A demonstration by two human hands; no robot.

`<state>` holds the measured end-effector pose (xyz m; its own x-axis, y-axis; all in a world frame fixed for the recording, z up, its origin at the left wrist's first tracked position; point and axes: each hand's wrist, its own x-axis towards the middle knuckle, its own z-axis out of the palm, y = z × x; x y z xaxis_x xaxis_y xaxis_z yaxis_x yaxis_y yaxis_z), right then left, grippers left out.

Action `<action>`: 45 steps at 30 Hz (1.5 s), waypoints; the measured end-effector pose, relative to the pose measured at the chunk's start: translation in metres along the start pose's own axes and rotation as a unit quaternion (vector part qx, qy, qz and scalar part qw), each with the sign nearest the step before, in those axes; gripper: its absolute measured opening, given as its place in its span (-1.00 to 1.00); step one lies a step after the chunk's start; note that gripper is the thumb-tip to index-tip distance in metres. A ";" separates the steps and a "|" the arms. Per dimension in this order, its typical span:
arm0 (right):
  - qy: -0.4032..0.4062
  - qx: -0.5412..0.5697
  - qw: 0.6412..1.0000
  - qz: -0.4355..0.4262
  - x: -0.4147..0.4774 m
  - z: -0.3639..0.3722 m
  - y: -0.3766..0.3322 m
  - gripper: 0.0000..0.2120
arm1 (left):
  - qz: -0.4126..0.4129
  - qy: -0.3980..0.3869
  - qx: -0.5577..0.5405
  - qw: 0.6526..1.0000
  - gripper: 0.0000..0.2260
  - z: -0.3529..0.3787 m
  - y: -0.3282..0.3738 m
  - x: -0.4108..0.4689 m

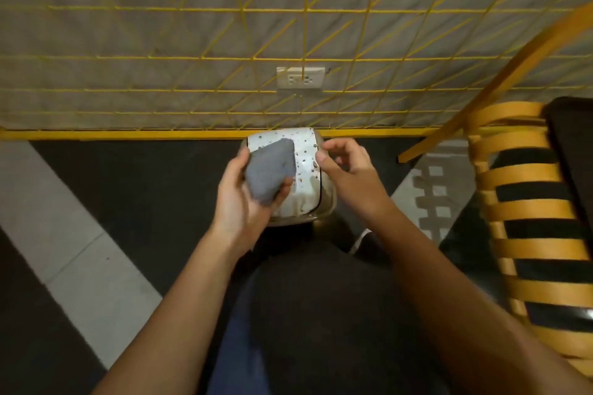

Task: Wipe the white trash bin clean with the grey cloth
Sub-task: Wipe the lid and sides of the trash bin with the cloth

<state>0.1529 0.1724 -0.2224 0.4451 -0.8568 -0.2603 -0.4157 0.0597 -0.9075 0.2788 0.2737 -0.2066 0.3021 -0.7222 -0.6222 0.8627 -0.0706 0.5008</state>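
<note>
Two hands work at frame centre. The left hand (pixel 242 199) grips the grey cloth (pixel 271 170) over the speckled white trash bin (pixel 305 151); the right hand (pixel 348 171) curls at its right edge, grip indeterminate. Bin body is hidden beneath. Beyond, a blurred wall socket (pixel 300 77).

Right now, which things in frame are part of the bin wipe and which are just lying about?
In the job: grey cloth, gripped by the left hand; white trash bin, lid speckled brown; right hand at the bin's right edge.
Just there: yellow wire grid; wall socket; slatted wooden chair.
</note>
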 end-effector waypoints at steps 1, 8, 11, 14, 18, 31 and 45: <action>0.003 0.000 1.000 0.007 -0.008 -0.002 -0.006 -0.90 | 0.006 0.003 -0.012 1.000 -0.59 -0.003 0.003 -0.011; 0.015 0.033 0.999 0.026 -0.049 -0.008 -0.059 -0.87 | 0.082 -0.009 -0.069 0.994 -0.63 -0.012 0.026 -0.073; 0.032 0.054 0.998 0.026 -0.059 -0.013 -0.070 -0.92 | 0.119 -0.033 -0.050 0.991 -0.70 -0.011 0.030 -0.092; 0.058 0.055 0.997 0.024 -0.063 -0.024 -0.074 -0.91 | 0.140 -0.012 -0.027 0.990 -0.79 -0.012 0.029 -0.099; 0.073 0.047 0.996 0.032 -0.061 -0.039 -0.064 -0.91 | 0.181 -0.001 0.023 0.983 -0.86 -0.010 0.030 -0.101; 0.043 -0.087 0.995 0.003 -0.012 -0.018 -0.008 -0.73 | 0.280 0.110 0.254 0.919 -0.43 -0.016 0.033 -0.040; -0.098 -0.489 0.857 -0.131 0.084 0.041 0.041 -0.21 | 0.283 0.079 0.622 0.726 -0.64 -0.029 0.011 0.095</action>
<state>0.2057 0.1237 -0.2950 0.7092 -0.6675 -0.2268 -0.7046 -0.6614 -0.2569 0.3286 0.2241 -0.2782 0.5930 -0.7965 -0.1180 -0.4207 -0.4315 0.7980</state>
